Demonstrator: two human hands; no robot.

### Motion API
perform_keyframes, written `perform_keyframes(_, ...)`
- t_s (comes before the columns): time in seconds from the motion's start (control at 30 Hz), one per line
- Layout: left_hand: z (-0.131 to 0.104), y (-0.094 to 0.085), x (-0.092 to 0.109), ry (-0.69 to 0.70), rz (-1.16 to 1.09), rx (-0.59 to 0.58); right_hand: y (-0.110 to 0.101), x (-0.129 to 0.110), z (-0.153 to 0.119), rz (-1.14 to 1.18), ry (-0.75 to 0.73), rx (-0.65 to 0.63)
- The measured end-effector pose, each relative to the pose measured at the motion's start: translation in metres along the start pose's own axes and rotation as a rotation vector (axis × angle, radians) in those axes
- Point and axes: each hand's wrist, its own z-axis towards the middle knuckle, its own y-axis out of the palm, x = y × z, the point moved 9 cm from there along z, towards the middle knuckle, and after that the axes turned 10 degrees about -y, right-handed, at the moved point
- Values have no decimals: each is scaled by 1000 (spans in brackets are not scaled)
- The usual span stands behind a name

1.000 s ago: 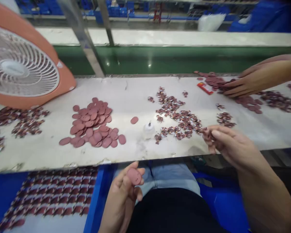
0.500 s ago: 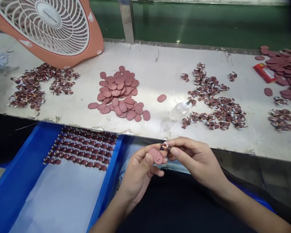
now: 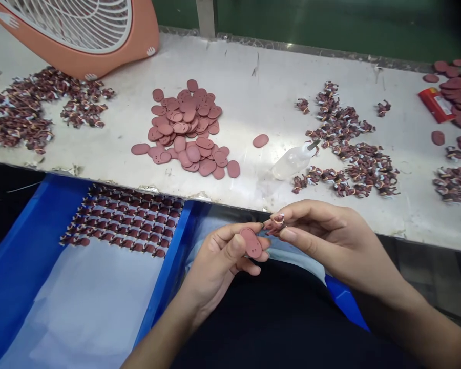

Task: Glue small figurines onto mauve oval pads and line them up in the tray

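Note:
Between thumb and fingers, my left hand point(image 3: 225, 256) pinches a reddish-brown oval base point(image 3: 252, 245) with small holes at its lower end; a second one seems to lie behind it. My right hand point(image 3: 322, 236) grips a small brown horse-like figurine point(image 3: 275, 224) by its side, just above and right of the base. My left fingertip is close to the figurine; whether it touches cannot be told. Beyond my hands, a clear squeeze bottle point(image 3: 292, 161) with a dark tip lies on the metal bench point(image 3: 246, 189).
A heap of oval bases point(image 3: 188, 130) lies mid-bench, with figurine piles point(image 3: 353, 148) right and more figurines point(image 3: 26, 113) left below an orange fan point(image 3: 100, 61). A red packet point(image 3: 437, 105) lies far right. Lower left, a blue tray point(image 3: 19, 241) holds rows of mounted figurines point(image 3: 126, 218).
My right hand has shifted slightly right and turned the figurine, so more of it shows. My left hand keeps the base. The camera view has tilted down.

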Motion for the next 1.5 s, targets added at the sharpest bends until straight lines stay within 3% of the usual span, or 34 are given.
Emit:
perform_keyframes(0.2, -2, 6, -5, -38, 1, -67, 11, -34, 6, -295, -202, -174)
perform_keyframes(0.73, -2, 7, -8, -64, -23, -93, 24, -52, 11, -535, -292, -326)
perform_keyframes(1.5, -2, 2, -14, -90, -84, -73, 35, -60, 11, -612, -398, -431)
